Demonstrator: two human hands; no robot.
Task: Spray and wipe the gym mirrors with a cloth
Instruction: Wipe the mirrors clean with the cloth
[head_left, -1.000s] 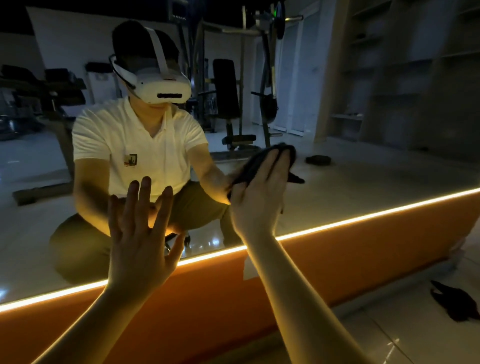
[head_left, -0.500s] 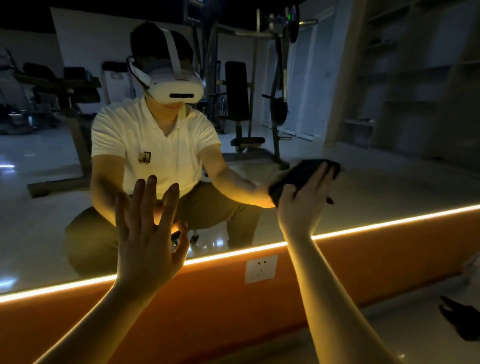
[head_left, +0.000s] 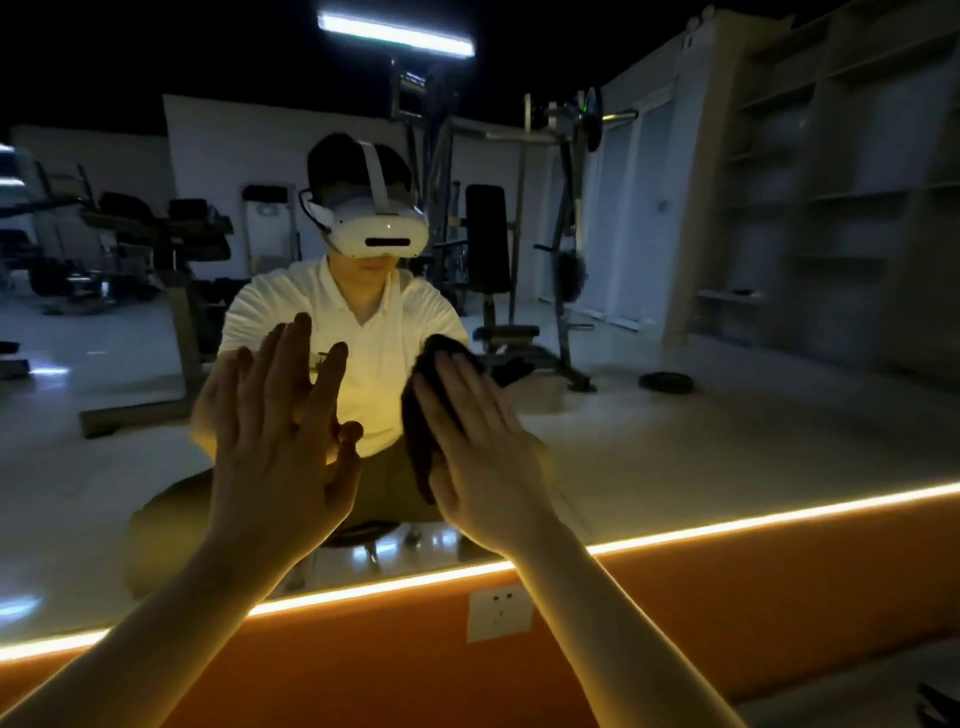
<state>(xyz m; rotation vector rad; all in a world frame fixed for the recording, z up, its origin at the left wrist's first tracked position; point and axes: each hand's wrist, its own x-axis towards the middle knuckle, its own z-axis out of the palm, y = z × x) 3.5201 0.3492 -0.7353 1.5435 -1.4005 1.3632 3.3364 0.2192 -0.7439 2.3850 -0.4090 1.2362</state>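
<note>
The gym mirror (head_left: 727, 415) fills the wall in front of me and reflects a crouching person in a white shirt and headset. My right hand (head_left: 483, 452) presses a dark cloth (head_left: 418, 441) flat against the glass, fingers straight and spread. Most of the cloth is hidden under the palm; its edge shows left of and above the fingers. My left hand (head_left: 283, 447) lies flat against the mirror just to the left, fingers straight, holding nothing. No spray bottle is in view.
A glowing light strip (head_left: 727, 525) runs along the mirror's lower edge above an orange wall panel (head_left: 779, 597) with a white socket (head_left: 500, 614). Something dark (head_left: 937, 706) lies on the floor at the lower right. Gym machines show in the reflection.
My right hand has swept the cloth left across the glass, from right of the reflected person to next to my left hand. The view has tilted up; the left hand stays flat on the mirror.
</note>
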